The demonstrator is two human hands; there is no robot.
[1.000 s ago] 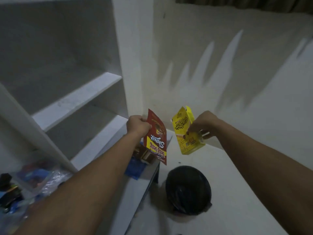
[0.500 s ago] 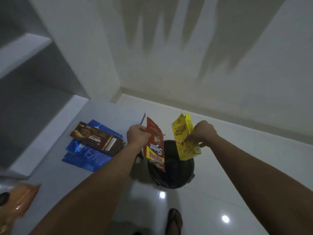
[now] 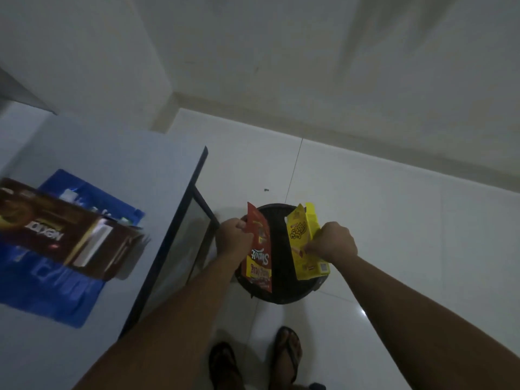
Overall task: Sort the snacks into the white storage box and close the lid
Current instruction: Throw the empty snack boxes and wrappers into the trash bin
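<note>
Holding now: both hands hang over the black bin (image 3: pixel 281 288) on the floor, each with a packet.
Left hand: the left hand (image 3: pixel 235 239) has its fingers curled round the top edge of the red snack packet (image 3: pixel 259 249), which dangles over the bin's left half.
Right hand: the right hand (image 3: pixel 334 243) pinches the yellow snack box (image 3: pixel 305 243) by its right edge; the box looks flattened and hangs over the bin's right half.
Just changed: a second ago the packets were held up near the shelving with the bin lower in view; now they sit directly above the bin's mouth and the view has tipped down to the feet (image 3: pixel 287 353).
What that means: this looks like throwing away empties, not boxing snacks, a judgement only. The sorting itself seems hardly begun.
White storage box: not in view, nor its lid.
On the table: a brown Nextar box (image 3: pixel 67 235) lies across a blue packet (image 3: pixel 56 288) near the left edge of the table (image 3: pixel 135 170), well apart from the hands and blurred.
In the way: the table's dark right edge is just beside the left forearm; nothing lies between packets and bin.
</note>
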